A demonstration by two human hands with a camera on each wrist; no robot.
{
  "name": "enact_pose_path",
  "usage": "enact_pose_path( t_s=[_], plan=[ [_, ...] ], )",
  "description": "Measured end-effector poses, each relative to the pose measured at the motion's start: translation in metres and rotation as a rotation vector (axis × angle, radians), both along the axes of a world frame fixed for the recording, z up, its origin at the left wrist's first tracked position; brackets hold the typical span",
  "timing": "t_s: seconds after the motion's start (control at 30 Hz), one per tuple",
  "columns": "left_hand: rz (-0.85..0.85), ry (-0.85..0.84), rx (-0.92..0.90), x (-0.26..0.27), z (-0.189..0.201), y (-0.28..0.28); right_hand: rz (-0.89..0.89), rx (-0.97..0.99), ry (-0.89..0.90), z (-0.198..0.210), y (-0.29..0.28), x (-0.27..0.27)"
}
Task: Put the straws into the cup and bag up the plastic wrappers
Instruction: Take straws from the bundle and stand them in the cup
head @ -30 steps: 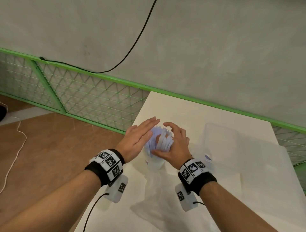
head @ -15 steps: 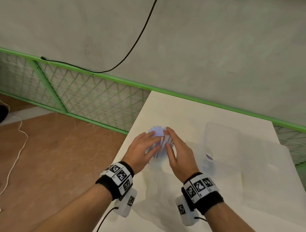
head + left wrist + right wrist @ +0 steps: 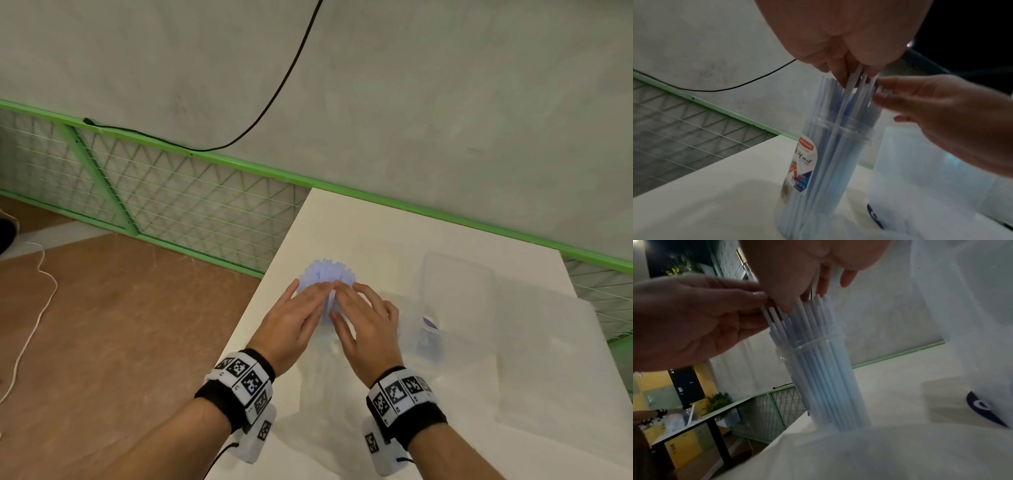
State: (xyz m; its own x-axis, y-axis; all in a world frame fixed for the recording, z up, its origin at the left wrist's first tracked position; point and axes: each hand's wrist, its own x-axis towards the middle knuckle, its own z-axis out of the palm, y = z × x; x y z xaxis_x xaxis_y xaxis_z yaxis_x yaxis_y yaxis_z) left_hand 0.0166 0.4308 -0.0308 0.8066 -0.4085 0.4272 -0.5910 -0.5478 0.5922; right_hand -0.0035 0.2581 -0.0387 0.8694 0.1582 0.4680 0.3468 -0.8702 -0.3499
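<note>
Straws [image 3: 329,274], pale blue and white, stand bundled upright in a clear cup [image 3: 818,170] near the left edge of the white table [image 3: 376,233]. From your head view the cup is almost wholly hidden under your hands; only the fanned straw tops show beyond your fingertips. Your left hand [image 3: 294,318] and right hand [image 3: 363,318] lie side by side over the bundle, fingers straight and close together, flat on the straw tops and clamped on nothing.

The left wrist view alone shows the cup's printed label [image 3: 801,165], its lettering too blurred to read, and the straws reaching down to the cup's base. The right wrist view shows the cup's rim [image 3: 813,340] and straw tips slipping between your right fingers [image 3: 824,280], while your left fingers [image 3: 748,295] touch the bundle from the side.

A translucent plastic bag [image 3: 455,301] stands just right of the cup; its dark printed mark [image 3: 982,405] is cut off by the frame edge. Whether wrappers lie inside cannot be made out. A frosted plastic sheet [image 3: 548,359] covers the table's right part.

Beyond the table runs a green-framed mesh fence [image 3: 171,192] below a grey wall [image 3: 445,102], with a black cable [image 3: 274,96] hanging across it. The floor [image 3: 120,325] is brown. Only the right wrist view shows another table [image 3: 701,418] and yellow cabinets [image 3: 680,449] farther back.
</note>
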Motion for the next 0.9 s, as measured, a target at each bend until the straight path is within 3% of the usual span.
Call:
enact_pose_path(
  t_s=[0.1, 0.27, 0.33, 0.47, 0.67, 0.9],
  plan=[
    [-0.029, -0.069, 0.162, 0.0, -0.01, 0.004, -0.012, 0.096, 0.037, 0.006, 0.001, -0.01],
    [0.029, -0.014, 0.232, -0.008, -0.003, 0.009, 0.026, -0.149, 0.144, -0.008, -0.003, -0.026],
    [0.044, -0.012, 0.219, -0.017, 0.004, 0.008, 0.032, -0.148, 0.141, -0.007, -0.007, -0.028],
    [0.053, -0.059, 0.384, -0.028, 0.001, 0.008, 0.049, -0.068, 0.09, 0.009, -0.007, -0.025],
    [0.069, -0.095, 0.609, -0.027, -0.002, 0.011, 0.138, -0.194, 0.14, 0.007, -0.005, -0.021],
    [0.128, -0.039, 0.614, -0.01, 0.018, -0.004, 0.025, 0.091, 0.075, 0.014, -0.004, -0.015]
  ],
)
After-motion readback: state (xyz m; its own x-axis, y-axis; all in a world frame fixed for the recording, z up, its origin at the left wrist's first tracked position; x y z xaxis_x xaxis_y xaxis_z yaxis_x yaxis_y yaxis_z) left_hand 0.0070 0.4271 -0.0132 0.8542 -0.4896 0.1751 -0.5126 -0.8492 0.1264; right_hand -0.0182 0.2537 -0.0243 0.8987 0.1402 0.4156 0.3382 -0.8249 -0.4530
